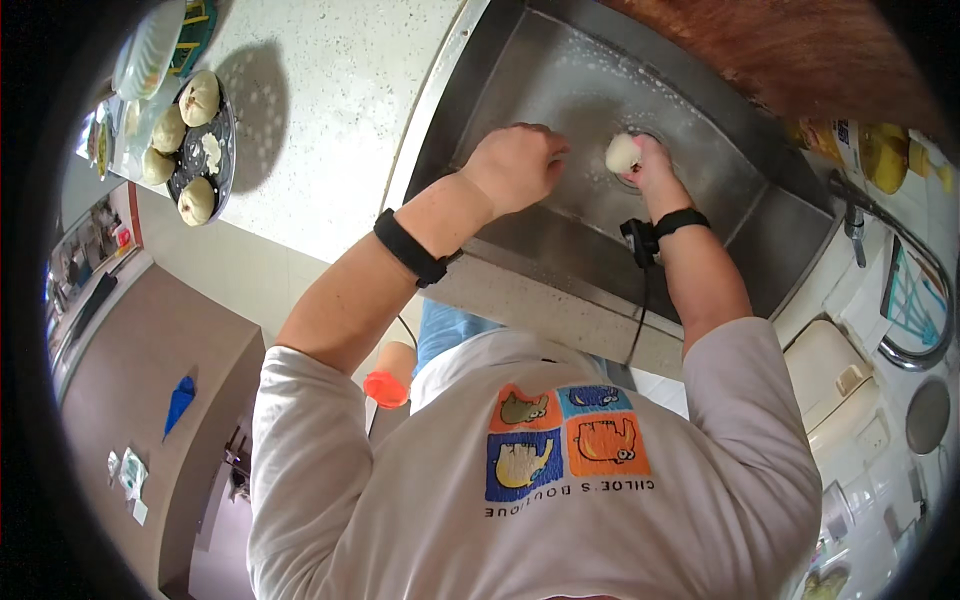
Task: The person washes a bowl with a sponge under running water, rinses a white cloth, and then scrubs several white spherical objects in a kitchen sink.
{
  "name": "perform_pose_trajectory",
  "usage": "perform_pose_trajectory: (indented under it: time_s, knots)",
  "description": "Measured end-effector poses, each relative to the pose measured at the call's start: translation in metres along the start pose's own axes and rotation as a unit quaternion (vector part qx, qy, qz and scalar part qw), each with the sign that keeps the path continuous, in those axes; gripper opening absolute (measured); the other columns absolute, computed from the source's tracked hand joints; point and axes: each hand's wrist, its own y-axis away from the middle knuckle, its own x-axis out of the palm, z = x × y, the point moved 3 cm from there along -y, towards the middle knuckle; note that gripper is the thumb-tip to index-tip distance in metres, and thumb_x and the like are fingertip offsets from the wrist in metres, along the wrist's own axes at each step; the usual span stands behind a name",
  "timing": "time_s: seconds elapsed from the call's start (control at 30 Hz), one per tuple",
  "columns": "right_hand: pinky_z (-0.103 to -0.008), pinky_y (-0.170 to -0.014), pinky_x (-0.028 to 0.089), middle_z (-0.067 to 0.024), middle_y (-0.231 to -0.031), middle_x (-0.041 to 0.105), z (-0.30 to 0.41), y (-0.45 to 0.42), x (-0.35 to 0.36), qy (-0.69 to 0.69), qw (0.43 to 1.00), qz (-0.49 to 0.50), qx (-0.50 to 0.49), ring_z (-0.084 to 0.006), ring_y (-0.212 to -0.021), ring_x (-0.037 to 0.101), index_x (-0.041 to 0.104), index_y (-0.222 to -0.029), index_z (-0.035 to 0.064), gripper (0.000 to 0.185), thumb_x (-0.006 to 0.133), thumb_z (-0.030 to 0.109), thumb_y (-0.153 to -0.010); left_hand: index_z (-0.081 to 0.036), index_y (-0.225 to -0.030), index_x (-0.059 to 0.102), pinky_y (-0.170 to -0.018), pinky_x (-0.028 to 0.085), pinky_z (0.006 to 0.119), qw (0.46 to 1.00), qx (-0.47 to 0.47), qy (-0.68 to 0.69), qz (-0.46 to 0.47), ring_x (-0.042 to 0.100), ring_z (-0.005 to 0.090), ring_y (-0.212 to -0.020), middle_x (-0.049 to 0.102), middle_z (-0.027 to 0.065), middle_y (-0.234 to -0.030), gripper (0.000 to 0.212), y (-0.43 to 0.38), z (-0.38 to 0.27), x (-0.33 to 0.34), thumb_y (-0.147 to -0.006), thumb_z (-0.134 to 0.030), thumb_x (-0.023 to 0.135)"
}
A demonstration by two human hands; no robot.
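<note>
Low in the stainless steel sink (pixel 517 97), my right hand (pixel 654 166) grips a pale round bun (pixel 622 154) close above the drain (pixel 646 136). A small dark spot shows on the bun by my fingers. My left hand (pixel 517 166) hovers over the left side of the basin, its fingers curled in and no object showing in them. On the counter to the left, a dark round plate (pixel 219 166) carries several similar filled buns (pixel 199 99) and a pale scrap.
A patterned white bowl (pixel 154 49) stands behind the plate on the speckled counter (pixel 337 97). Right of the sink are a curved metal faucet (pixel 941 277) and bottles of yellow liquid (pixel 883 157). A black cable (pixel 643 307) hangs from my right wrist device across the sink's front edge.
</note>
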Motion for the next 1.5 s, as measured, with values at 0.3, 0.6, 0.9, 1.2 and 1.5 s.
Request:
perform_pose_trajectory:
  time_s: [0.3,0.6,0.9,1.2,1.5]
  knots:
    - [-0.0373,-0.097,0.038,-0.0067,-0.115,0.054,0.048,0.08,-0.06,0.512,0.76,-0.043,-0.397,-0.0253,-0.114,0.046,0.069,-0.098,0.0095,0.022,0.058,0.014,-0.08,-0.005,-0.107,0.067,-0.083,0.051,0.041,1.0,0.009,0.005,-0.026,0.064,0.0345,-0.092,0.067,0.0176,-0.101,0.027,0.007,-0.007,-0.007,-0.083,-0.014,0.059]
    - [-0.0439,-0.095,0.045,-0.014,-0.121,0.053,0.018,0.036,-0.027,-0.111,0.992,-0.055,0.034,-0.0328,-0.112,0.052,0.064,-0.106,0.0081,0.026,0.06,0.02,-0.083,-0.005,-0.107,0.067,-0.081,0.052,0.041,0.999,0.023,-0.013,-0.032,0.064,0.0347,-0.09,0.067,0.0177,-0.098,0.027,0.009,-0.002,-0.004,-0.084,-0.016,0.059]
    - [-0.0413,-0.1,0.042,-0.015,-0.13,0.05,0.083,0.101,-0.015,0.076,0.979,-0.039,-0.184,-0.0382,-0.118,0.049,0.068,-0.098,0.0071,0.022,0.066,0.015,-0.078,-0.005,-0.108,0.066,-0.083,0.051,0.041,0.999,0.029,-0.032,-0.021,0.063,0.0341,-0.094,0.066,0.017,-0.102,0.027,0.011,-0.009,-0.007,-0.084,-0.015,0.06]
    - [-0.045,-0.091,0.047,-0.0081,-0.115,0.053,0.037,0.082,-0.074,0.318,0.91,-0.131,-0.233,-0.0298,-0.11,0.05,0.063,-0.104,0.01,0.024,0.056,0.008,-0.08,-0.006,-0.106,0.067,-0.086,0.05,0.042,1.0,-0.001,-0.002,-0.025,0.062,0.0341,-0.097,0.066,0.0155,-0.103,0.026,0.011,-0.002,-0.001,-0.084,-0.016,0.057]
    - [-0.0451,-0.092,0.047,-0.0125,-0.125,0.051,0.033,0.088,-0.058,0.218,0.957,-0.086,-0.169,-0.0359,-0.118,0.048,0.056,-0.119,0.0126,0.038,0.062,0.016,-0.081,-0.005,-0.11,0.065,-0.083,0.051,0.038,0.999,-0.03,0.035,0.005,0.065,0.0328,-0.095,0.066,0.0169,-0.107,0.027,0.005,-0.007,0.011,-0.086,-0.016,0.06]
